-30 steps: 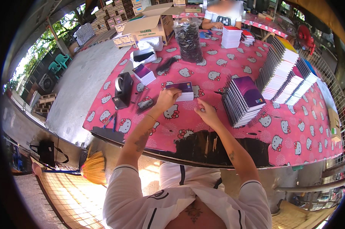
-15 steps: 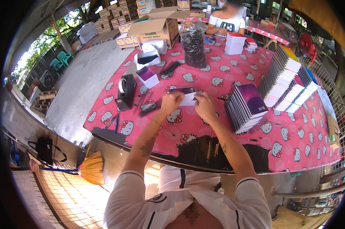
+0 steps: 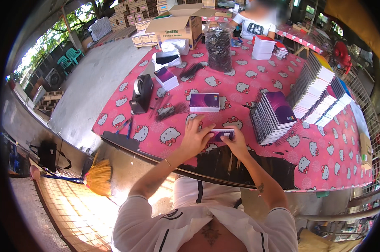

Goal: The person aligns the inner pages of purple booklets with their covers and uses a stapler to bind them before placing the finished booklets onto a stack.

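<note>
- Purple covers the small notepad (image 3: pixel 218 134), a slim oblong lying crosswise near the table's near edge, with a small pale patch toward its right end.
- The right hand (image 3: pixel 237 142) is clamped on the notepad's right end, thumb on top.
- The left hand (image 3: pixel 194 138) has its fingers partly spread at the notepad's left end; whether thumb and fingertips grip it, I cannot tell.
- Just beyond, a purple-topped stack (image 3: pixel 204 101) shows glossy covers over thick white page edges, with small coloured marks at the cover's far right corner.
- To the right, a taller spiral-bound pile (image 3: pixel 276 115) wears similar purple, its dark coils facing left.
- Under everything spreads a pink cat-print tablecloth (image 3: pixel 259 82), torn at the near edge.
</note>
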Demonstrator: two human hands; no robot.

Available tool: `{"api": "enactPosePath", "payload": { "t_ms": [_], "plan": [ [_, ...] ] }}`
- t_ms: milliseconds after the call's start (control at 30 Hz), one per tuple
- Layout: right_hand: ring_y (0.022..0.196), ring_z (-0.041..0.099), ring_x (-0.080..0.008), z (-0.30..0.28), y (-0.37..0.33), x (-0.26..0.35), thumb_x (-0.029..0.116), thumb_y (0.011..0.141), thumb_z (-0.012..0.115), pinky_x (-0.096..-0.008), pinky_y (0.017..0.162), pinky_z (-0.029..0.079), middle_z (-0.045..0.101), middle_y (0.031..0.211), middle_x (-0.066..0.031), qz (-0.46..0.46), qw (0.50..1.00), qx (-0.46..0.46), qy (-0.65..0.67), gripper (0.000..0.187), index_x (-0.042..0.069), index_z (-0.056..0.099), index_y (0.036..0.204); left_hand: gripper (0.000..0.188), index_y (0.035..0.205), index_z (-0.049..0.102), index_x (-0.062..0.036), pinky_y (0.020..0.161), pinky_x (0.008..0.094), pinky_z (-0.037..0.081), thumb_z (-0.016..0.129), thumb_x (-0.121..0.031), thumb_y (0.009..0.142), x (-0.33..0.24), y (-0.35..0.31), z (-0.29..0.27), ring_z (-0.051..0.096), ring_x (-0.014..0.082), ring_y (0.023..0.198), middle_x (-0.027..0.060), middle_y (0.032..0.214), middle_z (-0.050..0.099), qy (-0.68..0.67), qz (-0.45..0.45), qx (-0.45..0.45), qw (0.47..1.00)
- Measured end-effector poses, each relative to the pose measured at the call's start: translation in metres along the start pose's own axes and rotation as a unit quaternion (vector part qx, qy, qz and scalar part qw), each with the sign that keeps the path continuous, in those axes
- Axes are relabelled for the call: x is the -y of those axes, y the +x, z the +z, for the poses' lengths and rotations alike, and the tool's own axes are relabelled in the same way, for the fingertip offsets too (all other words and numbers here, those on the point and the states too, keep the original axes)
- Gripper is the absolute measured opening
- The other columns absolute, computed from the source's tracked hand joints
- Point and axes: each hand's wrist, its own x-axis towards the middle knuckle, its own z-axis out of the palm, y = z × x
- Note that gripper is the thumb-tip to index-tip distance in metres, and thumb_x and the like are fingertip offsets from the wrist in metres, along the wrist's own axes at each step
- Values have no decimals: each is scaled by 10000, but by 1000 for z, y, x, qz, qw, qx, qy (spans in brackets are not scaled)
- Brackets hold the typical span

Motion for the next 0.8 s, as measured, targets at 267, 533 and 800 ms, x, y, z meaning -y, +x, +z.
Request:
{"api": "enactPosePath", "payload": {
  "t_ms": [267, 533, 800],
  "plan": [
    [794, 568, -73, -30, -10, -9, 52, 887, 744, -246, 716, 471, 617, 883, 2, 62, 997, -12, 53, 206, 8, 594, 1021, 354, 1255, 581, -26, 1023, 479, 424, 651, -128, 923, 60, -9, 17, 522, 445, 1154, 241, 1219, 548, -64, -154, -29, 986],
    [983, 623, -105, -3, -5, 17, 26, 875, 721, -273, 882, 490, 688, 1072, -46, 50, 993, 95, 51, 189, -9, 692, 1059, 219, 1089, 664, -28, 821, 482, 553, 625, -135, 903, 246, -15, -41, 635, 394, 1030, 202, 1065, 613, 286, -326, 136, 891],
    [1048, 615, -128, -12, -15, 20, 79, 935, 667, -285, 957, 466, 696, 1165, -77, 41, 994, 102, 2, 306, -14, 670, 1227, 259, 1138, 606, -36, 807, 498, 546, 588, -58, 881, 181, -13, -30, 639, 398, 996, 212, 1057, 612, 171, -252, 30, 952]
  ]
}}
